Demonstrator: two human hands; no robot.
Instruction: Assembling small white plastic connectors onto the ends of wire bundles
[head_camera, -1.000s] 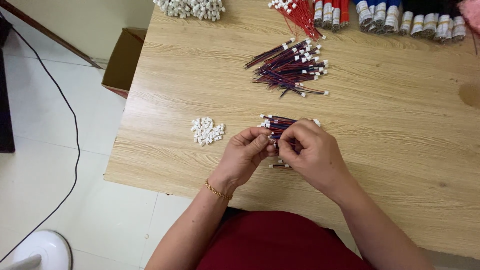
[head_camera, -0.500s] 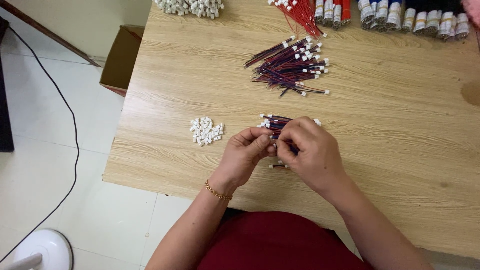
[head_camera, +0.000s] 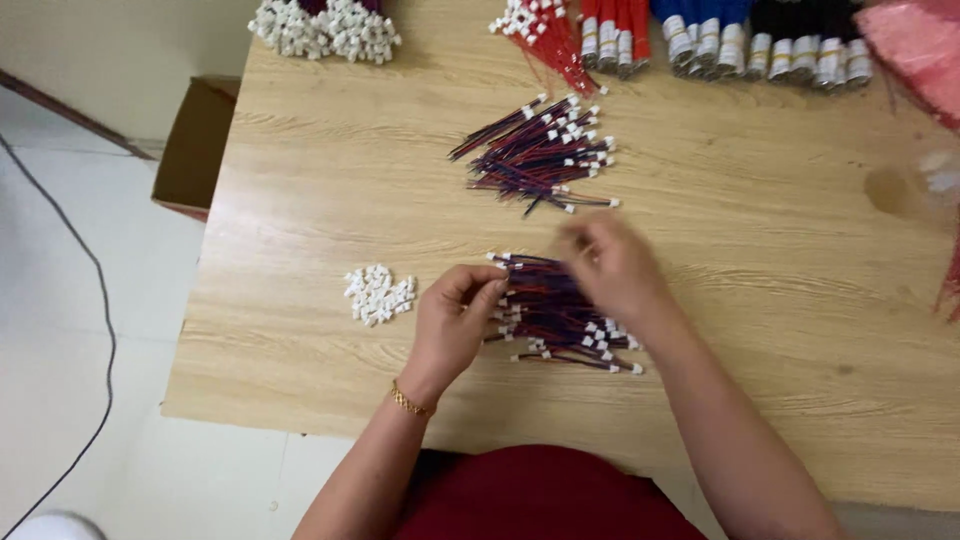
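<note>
Light wood-grain desk (head_camera: 330, 200) fills most of the frame; pale tiled floor (head_camera: 70, 330) runs down the left, with a brown cardboard box (head_camera: 195, 145) against the desk's left edge.

Along the top edge: a row of red, blue and black wire bundles with white wrapped ends (head_camera: 720, 40), and a heap of white plastic connectors (head_camera: 325, 28) at upper left.

Centre-top: a loose pile of dark purple-and-red short wires with white end plugs (head_camera: 545, 155).

Centre: the working bundle of dark purple-and-red wires with white plugs (head_camera: 560, 320), lying flat between both hands.

Right hand (head_camera: 610, 265) is motion-blurred at the upper right of the working bundle; I cannot tell whether its fingers pinch a wire or are free. Left hand (head_camera: 455, 320), gold bracelet at the wrist, has its fingers curled narrow on the bundle's left ends.

Small cluster of white plastic housings (head_camera: 378, 293) lies just left of the left hand, apart from it.

Judgement: doing this well calls for keeping the left ends pinned so the bundle does not fan out while single wires are drawn off.

Room: open desk to the right and lower right; the near desk edge lies close below the bundle, so loose plugs could roll off there.
</note>
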